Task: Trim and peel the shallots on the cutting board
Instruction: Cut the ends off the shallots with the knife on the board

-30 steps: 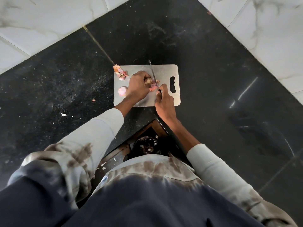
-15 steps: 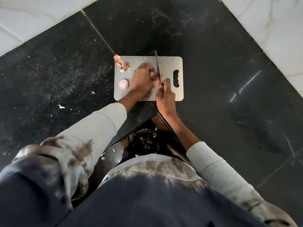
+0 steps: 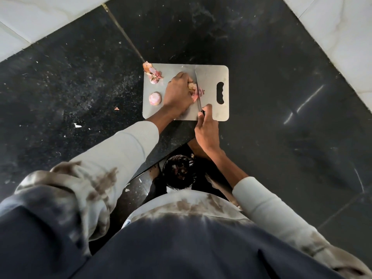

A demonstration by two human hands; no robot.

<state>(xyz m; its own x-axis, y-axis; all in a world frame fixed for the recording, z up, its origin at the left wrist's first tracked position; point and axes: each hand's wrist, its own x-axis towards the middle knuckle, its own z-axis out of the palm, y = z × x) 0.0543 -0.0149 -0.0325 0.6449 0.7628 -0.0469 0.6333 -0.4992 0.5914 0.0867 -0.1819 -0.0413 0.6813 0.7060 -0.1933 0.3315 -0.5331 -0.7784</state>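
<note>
Nearest the camera, dark upper garment with pale, brown-stained sleeves (image 3: 112, 158); both forearms reach forward over a black speckled stone worktop (image 3: 281, 97). Below the worktop's near edge, between the arms, a dark round container (image 3: 179, 170) with pinkish scraps in it; contents too dim to name. Right hand (image 3: 207, 130) at the near edge of the cutting board (image 3: 213, 75), fingers curled round the dark handle of a knife (image 3: 198, 91); the blade runs away from the person, edge down, across the board. Left hand (image 3: 178, 92) rests on the board just left of the blade, fingers curled over a shallot (image 3: 196, 90), holding it down; papery skin and pink flesh show at the fingertips, touching the blade. Whether the blade has entered the shallot cannot be told. Left of that hand, apart from it, a peeled shallot (image 3: 155, 98) lies pale pink and round on the board. Beyond it, at the far left corner of the board, a heap of peelings (image 3: 152, 74), partly overhanging the board's edge. The board is pale grey with a cut-out handle slot on its right side. One small skin fragment (image 3: 116, 108) lies on the worktop left of the board, with pale specks scattered nearby. Farthest off, white marbled tiles (image 3: 40, 15) border the black stone on the left and right.
</note>
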